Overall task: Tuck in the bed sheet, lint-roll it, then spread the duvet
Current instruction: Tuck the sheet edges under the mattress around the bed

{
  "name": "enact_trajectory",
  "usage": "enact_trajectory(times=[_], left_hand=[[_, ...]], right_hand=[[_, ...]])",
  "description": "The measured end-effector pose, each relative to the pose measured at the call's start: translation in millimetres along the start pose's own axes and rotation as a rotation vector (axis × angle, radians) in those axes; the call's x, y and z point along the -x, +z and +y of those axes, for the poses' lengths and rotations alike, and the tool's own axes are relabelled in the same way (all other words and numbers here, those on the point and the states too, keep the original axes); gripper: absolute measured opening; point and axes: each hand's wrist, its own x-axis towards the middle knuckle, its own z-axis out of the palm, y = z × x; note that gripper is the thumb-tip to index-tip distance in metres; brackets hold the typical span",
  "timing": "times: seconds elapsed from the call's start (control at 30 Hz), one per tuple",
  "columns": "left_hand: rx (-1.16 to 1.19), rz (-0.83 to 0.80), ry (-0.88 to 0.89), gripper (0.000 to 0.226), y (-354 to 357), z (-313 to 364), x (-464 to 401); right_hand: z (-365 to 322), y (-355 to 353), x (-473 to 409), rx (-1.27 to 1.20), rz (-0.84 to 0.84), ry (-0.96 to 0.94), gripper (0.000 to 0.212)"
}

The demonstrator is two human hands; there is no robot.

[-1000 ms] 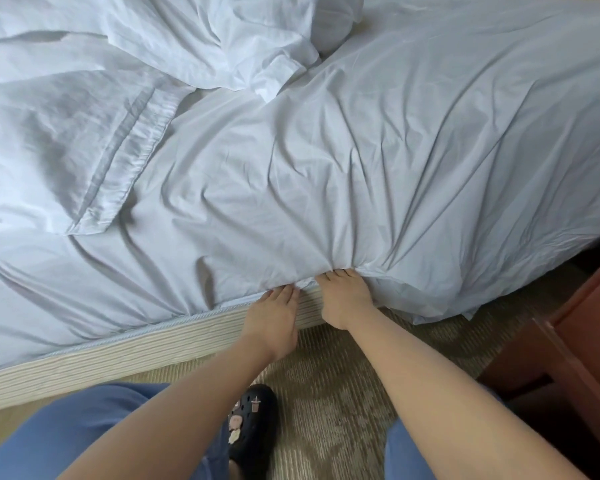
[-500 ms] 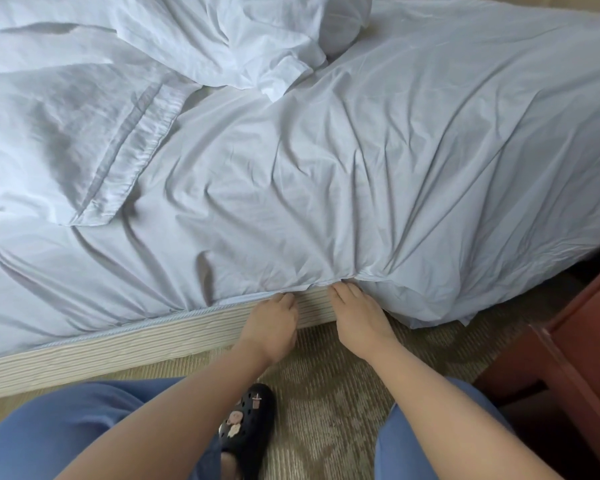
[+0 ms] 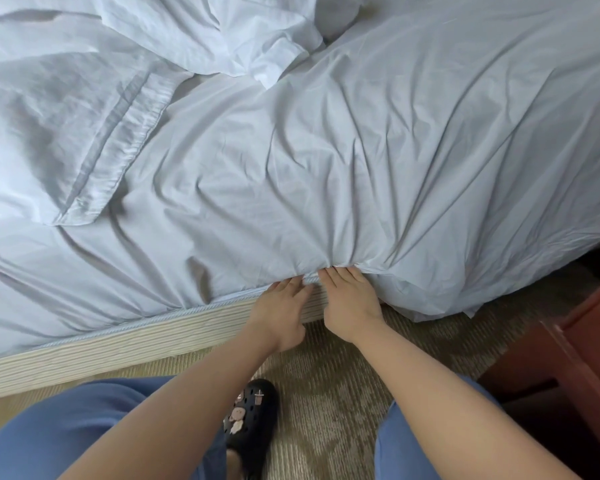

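A wrinkled white bed sheet covers the mattress and is tucked along the near edge on the left. To the right of my hands it hangs loose over the side. My left hand and my right hand lie side by side at the mattress edge, fingers straight and pushing the sheet's hem in above the striped bed base. The fingertips are partly hidden under the fabric. A bunched white duvet lies at the far top of the bed.
A white pillow with a flanged edge lies on the left of the bed. A reddish wooden piece of furniture stands close at the right. My blue trouser legs and a black clog are on the patterned carpet below.
Both hands drew back slightly from the edge half a second ago, then pushed forward again into the sheet's hem. The view shifted a little.
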Motion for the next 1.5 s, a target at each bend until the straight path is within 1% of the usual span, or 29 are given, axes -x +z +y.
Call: enact_trajectory(times=[0.03, 0.1, 0.17, 0.23, 0.3, 0.4, 0.43, 0.47, 0.57, 0.63, 0.7, 0.77, 0.83, 0.9, 0.93, 0.97, 1.0, 1.07, 1.1, 1.13, 1.2, 1.27, 1.3, 1.37, 1.43, 1.5], left_hand=[[0.017, -0.017, -0.002, 0.075, -3.4, 0.7, -1.4], [0.042, -0.060, -0.008, 0.071, -10.4, 2.4, -3.0], [0.033, -0.096, -0.012, 0.062, -15.4, 2.9, -3.4], [-0.024, -0.067, -0.007, 0.047, -19.7, 2.8, -3.9], [-0.092, -0.011, 0.003, 0.037, -24.3, 3.9, -4.4], [-0.208, 0.055, 0.077, 0.029, -30.3, 15.6, -6.4], [-0.225, 0.061, 0.106, 0.028, -32.1, 21.1, -8.1], [-0.226, 0.058, 0.123, 0.028, -34.4, 26.2, -10.1], [-0.193, 0.003, 0.122, 0.029, -41.1, 36.8, -18.0], [-0.187, -0.035, 0.141, 0.029, -42.4, 37.4, -22.5], [-0.202, -0.073, 0.164, 0.028, -40.3, 34.0, -26.0], [-0.222, -0.105, 0.173, 0.027, -36.8, 30.8, -31.9], [-0.214, -0.117, 0.179, 0.026, -34.7, 30.5, -38.4], [-0.189, -0.102, 0.193, 0.026, -35.9, 33.6, -45.4], [-0.171, -0.087, 0.200, 0.027, -37.1, 35.8, -48.6], [-0.147, -0.068, 0.206, 0.027, -37.8, 37.9, -51.4], [-0.122, -0.045, 0.210, 0.027, -38.0, 39.7, -54.2], [-0.067, 0.001, 0.223, 0.032, -39.4, 42.0, -58.6], [-0.042, 0.028, 0.236, 0.036, -39.7, 42.6, -60.8], [-0.020, 0.063, 0.256, 0.040, -39.6, 44.1, -63.3], [0.001, 0.134, 0.308, 0.045, -40.6, 47.3, -64.0], [0.002, 0.194, 0.364, 0.047, -43.3, 52.5, -62.6], [-0.007, 0.213, 0.393, 0.048, -44.2, 55.3, -61.8], [-0.013, 0.227, 0.448, 0.053, -47.3, 59.1, -60.1], [-0.011, 0.204, 0.478, 0.058, -50.5, 59.3, -59.9], [-0.007, 0.201, 0.479, 0.058, -51.9, 56.4, -61.0]], right_hand=[[-3.4, -2.2, -7.6, -0.024, 0.028, 0.020, 0.057], [-7.3, -7.3, -17.1, -0.068, 0.028, 0.061, 0.051], [-4.8, -9.2, -11.7, -0.139, 0.004, 0.035, 0.052], [3.7, -9.1, 2.9, -0.233, 0.056, 0.016, 0.053], [11.0, -8.0, 16.5, -0.306, 0.109, 0.056, 0.049], [13.8, -1.4, 24.1, -0.395, 0.090, 0.141, 0.044], [12.0, 0.6, 22.9, -0.488, 0.092, 0.223, 0.041], [9.3, 2.4, 20.8, -0.646, 0.103, 0.351, 0.038], [3.0, 9.0, 10.0, -1.200, 0.138, 0.826, 0.030], [5.3, 8.0, 5.9, -1.447, 0.158, 1.026, 0.033], [12.3, 5.5, 3.3, -1.695, 0.125, 1.124, 0.036], [20.3, 1.1, 0.5, -1.892, 0.115, 1.195, 0.034], [27.3, -0.3, -4.3, -2.036, 0.195, 1.286, 0.030], [34.7, 0.3, -11.2, -2.160, 0.326, 1.379, 0.027], [38.6, 0.1, -14.4, -2.133, 0.363, 1.438, 0.023], [43.4, 2.2, -16.8, -2.060, 0.383, 1.460, 0.017], [47.9, -0.1, -16.7, -2.039, 0.388, 1.459, 0.012], [59.9, -14.5, -14.8, -1.907, 0.342, 1.454, 0.018], [70.7, -20.8, -12.9, -1.778, 0.357, 1.439, 0.016], [83.3, -31.0, -8.5, -1.661, 0.417, 1.435, 0.019], [107.4, -47.1, -2.3, -1.456, 0.564, 1.415, 0.033], [118.7, -53.4, -3.2, -1.364, 0.754, 1.351, 0.042], [121.6, -51.1, -4.1, -1.355, 0.814, 1.314, 0.047], [123.6, -51.2, -5.7, -1.320, 0.866, 1.245, 0.055], [138.2, -53.0, -5.3, -1.277, 0.873, 1.218, 0.060], [160.1, -56.6, -5.7, -1.205, 0.861, 1.236, 0.056]])
